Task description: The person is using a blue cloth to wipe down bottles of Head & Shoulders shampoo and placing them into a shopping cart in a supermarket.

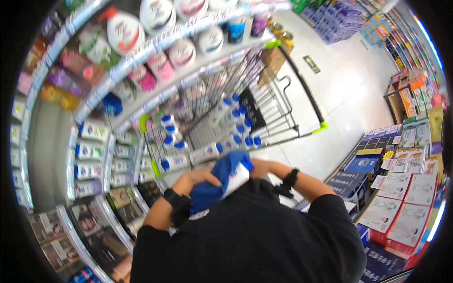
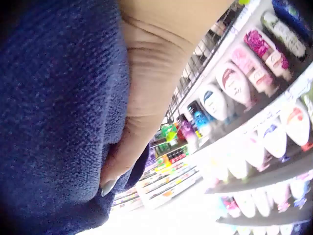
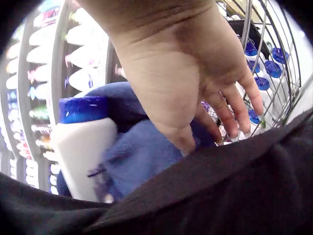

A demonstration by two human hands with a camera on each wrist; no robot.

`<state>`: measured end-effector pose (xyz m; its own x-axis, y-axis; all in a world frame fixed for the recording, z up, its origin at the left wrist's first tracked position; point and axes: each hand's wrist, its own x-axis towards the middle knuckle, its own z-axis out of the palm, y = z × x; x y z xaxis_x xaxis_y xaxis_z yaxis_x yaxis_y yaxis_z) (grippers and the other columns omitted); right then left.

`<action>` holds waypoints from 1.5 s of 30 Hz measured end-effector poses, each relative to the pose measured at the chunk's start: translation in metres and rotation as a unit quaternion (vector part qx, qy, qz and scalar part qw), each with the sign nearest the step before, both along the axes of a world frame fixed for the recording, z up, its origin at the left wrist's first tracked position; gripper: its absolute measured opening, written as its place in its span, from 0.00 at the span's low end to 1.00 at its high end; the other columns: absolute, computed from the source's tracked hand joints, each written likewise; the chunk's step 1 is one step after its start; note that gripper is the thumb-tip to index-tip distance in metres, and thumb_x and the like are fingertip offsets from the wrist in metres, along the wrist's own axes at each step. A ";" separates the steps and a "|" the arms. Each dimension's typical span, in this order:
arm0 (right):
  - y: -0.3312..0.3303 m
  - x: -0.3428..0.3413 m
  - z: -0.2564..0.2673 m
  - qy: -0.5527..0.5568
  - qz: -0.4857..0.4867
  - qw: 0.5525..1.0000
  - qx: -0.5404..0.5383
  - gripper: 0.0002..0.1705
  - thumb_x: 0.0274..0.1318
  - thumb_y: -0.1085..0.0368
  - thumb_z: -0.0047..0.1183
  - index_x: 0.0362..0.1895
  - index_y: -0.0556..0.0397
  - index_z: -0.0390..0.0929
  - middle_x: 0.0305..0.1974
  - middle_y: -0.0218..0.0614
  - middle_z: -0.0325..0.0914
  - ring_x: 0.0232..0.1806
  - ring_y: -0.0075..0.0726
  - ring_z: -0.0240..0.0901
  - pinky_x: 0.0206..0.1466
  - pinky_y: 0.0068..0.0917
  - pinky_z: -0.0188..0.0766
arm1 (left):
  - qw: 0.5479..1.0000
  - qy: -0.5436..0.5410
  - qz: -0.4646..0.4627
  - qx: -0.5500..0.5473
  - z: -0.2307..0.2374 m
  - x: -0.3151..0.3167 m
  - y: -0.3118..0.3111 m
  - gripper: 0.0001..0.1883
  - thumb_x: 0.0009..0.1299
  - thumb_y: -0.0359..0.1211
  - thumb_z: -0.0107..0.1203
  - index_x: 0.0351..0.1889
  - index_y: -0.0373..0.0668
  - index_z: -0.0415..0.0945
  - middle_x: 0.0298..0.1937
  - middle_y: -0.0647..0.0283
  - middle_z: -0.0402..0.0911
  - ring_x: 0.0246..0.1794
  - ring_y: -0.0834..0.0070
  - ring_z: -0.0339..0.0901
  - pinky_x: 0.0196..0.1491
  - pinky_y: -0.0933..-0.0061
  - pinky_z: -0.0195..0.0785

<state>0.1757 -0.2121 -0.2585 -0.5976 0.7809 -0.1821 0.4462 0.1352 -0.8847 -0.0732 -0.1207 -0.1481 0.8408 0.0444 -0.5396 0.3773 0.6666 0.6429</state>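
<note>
A blue knit cloth [image 1: 205, 197] is bunched against the front of the black shirt, partly wrapped round a white bottle [image 3: 80, 154] with a blue cap [image 3: 83, 109]. My left hand [image 1: 202, 177] grips the cloth from the left, its thumb pressed into the folds in the left wrist view. In the right wrist view my right hand [image 3: 195, 83] reaches over the cloth, fingers loosely extended and thumb tip at the fabric. From the head view that hand sits just beyond the bottle's cap end. The bottle's lower part is hidden by cloth and shirt.
A shopping cart [image 1: 302, 94] stands ahead, holding several white bottles with blue caps [image 1: 236, 113]. Shelves of bottles [image 1: 125, 33] curve round the left, with boxed goods [image 1: 89, 221] lower down. Stacked boxes [image 1: 391, 207] line the right side. Tiled floor [image 1: 349, 104] runs beyond the cart.
</note>
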 end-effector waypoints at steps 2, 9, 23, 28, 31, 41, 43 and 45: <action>-0.014 -0.005 0.032 -0.017 -0.025 0.999 0.020 0.19 0.47 0.51 0.50 0.40 0.49 0.75 0.34 0.43 0.77 0.35 0.46 0.74 0.38 0.37 0.69 | 0.997 -0.059 -0.055 0.014 -0.015 0.011 0.008 0.31 0.47 0.27 0.60 0.53 0.38 0.66 0.43 0.60 0.75 0.43 0.72 0.72 0.49 0.74 0.64; -0.022 0.004 0.094 -0.003 -0.028 0.995 -0.096 0.21 0.50 0.55 0.50 0.41 0.59 0.71 0.34 0.44 0.75 0.37 0.41 0.73 0.40 0.33 0.68 | 0.988 0.000 -0.147 -0.038 -0.028 0.029 0.041 0.31 0.47 0.28 0.60 0.53 0.37 0.66 0.44 0.60 0.74 0.44 0.73 0.71 0.50 0.75 0.63; 0.007 0.034 0.048 0.048 0.019 0.998 -0.035 0.25 0.50 0.56 0.53 0.50 0.56 0.69 0.48 0.47 0.72 0.50 0.48 0.67 0.54 0.36 0.62 | 0.976 -0.011 -0.217 0.007 -0.024 0.078 0.066 0.32 0.49 0.28 0.61 0.54 0.36 0.63 0.45 0.61 0.72 0.44 0.75 0.69 0.50 0.76 0.63; 0.022 0.038 0.075 0.121 0.020 0.991 -0.055 0.23 0.51 0.60 0.54 0.51 0.56 0.69 0.52 0.44 0.69 0.54 0.42 0.64 0.57 0.34 0.59 | 0.979 -0.001 -0.202 -0.002 -0.018 0.084 0.068 0.17 0.53 0.27 0.57 0.42 0.36 0.70 0.39 0.61 0.75 0.39 0.74 0.72 0.45 0.75 0.66; 0.016 0.053 0.088 0.135 0.034 0.988 -0.070 0.25 0.51 0.58 0.53 0.52 0.56 0.68 0.52 0.44 0.70 0.53 0.43 0.65 0.57 0.35 0.59 | 0.984 0.003 -0.178 -0.002 -0.010 0.090 0.063 0.09 0.55 0.26 0.54 0.35 0.36 0.74 0.35 0.61 0.77 0.36 0.73 0.74 0.42 0.74 0.68; 0.010 0.064 0.142 -0.076 -0.026 0.986 -0.146 0.34 0.57 0.43 0.39 0.54 0.60 0.66 0.51 0.50 0.69 0.52 0.46 0.67 0.54 0.34 0.61 | 0.989 0.000 -0.121 -0.090 -0.017 0.093 0.076 0.05 0.56 0.25 0.53 0.29 0.37 0.78 0.31 0.61 0.79 0.33 0.73 0.77 0.41 0.73 0.70; 0.013 0.068 0.095 -0.048 -0.029 0.991 -0.122 0.32 0.56 0.45 0.42 0.52 0.61 0.68 0.49 0.50 0.71 0.49 0.46 0.69 0.51 0.35 0.64 | 0.986 -0.014 -0.157 -0.046 -0.025 0.094 0.081 0.12 0.54 0.26 0.56 0.37 0.36 0.73 0.35 0.61 0.77 0.37 0.74 0.74 0.44 0.74 0.68; 0.021 0.069 0.094 -0.097 -0.035 0.989 -0.111 0.29 0.54 0.48 0.45 0.48 0.61 0.69 0.45 0.50 0.72 0.45 0.47 0.71 0.46 0.36 0.66 | 0.981 -0.027 -0.193 0.000 -0.023 0.096 0.094 0.22 0.52 0.27 0.58 0.46 0.36 0.68 0.39 0.61 0.75 0.41 0.74 0.72 0.47 0.75 0.65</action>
